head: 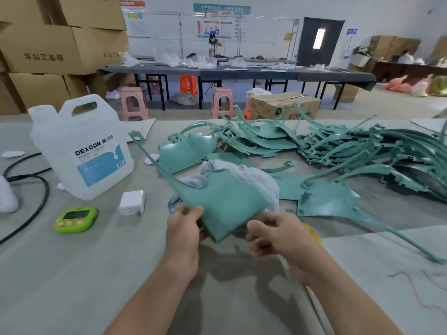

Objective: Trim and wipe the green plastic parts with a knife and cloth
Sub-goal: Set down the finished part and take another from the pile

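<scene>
PART: green part (225,199) held up in front of cloth (244,172); long strip runs up-left, away from both hands | LEFT: left hand (186,228) pinches lower-left edge, thumb on top | RIGHT: right hand (273,238) fingers curled at lower-right edge, contents cannot be determined

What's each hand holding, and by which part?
The left hand pinches the green plastic part at its near left edge. The right hand curls at the near right edge; its grip is unclear.
</scene>
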Demonstrator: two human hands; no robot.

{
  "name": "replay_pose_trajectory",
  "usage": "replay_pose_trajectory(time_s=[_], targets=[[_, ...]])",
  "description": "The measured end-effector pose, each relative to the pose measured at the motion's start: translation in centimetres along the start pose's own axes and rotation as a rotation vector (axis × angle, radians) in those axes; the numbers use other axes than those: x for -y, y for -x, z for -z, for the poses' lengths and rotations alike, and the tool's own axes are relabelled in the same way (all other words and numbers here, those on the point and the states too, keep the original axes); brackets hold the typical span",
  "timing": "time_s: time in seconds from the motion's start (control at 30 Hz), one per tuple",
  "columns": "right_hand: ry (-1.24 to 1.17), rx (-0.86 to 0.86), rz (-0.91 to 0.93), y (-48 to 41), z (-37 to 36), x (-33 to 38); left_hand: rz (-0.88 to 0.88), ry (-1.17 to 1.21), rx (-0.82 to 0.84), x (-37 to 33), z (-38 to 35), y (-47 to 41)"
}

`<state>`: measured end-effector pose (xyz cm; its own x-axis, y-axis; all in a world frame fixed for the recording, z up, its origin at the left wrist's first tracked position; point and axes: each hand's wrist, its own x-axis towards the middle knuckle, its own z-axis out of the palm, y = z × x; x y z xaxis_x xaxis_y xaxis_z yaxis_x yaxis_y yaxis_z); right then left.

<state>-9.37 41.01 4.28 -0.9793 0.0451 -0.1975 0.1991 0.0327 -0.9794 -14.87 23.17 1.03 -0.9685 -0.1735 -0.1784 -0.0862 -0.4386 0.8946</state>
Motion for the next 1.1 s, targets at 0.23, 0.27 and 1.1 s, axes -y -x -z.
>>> replay_pose_trajectory(time_s=[0.23,0.27,1.1], targets=[[0.753,-0.718,0.042,0.1,8.1,-1.2,-0.185,-0.288,-0.083,-0.1,1.9,-1.5],[0.842,-0.684,-0.027,0.1,8.2,-1.6,-0.196,-0.35,-0.058,0.0,1.9,-1.7],[0.18,-0.091,0.438,-4.2,-0.9,-1.5,-0.001,-0.306,0.098,-2.0,4.9,-4.1]])
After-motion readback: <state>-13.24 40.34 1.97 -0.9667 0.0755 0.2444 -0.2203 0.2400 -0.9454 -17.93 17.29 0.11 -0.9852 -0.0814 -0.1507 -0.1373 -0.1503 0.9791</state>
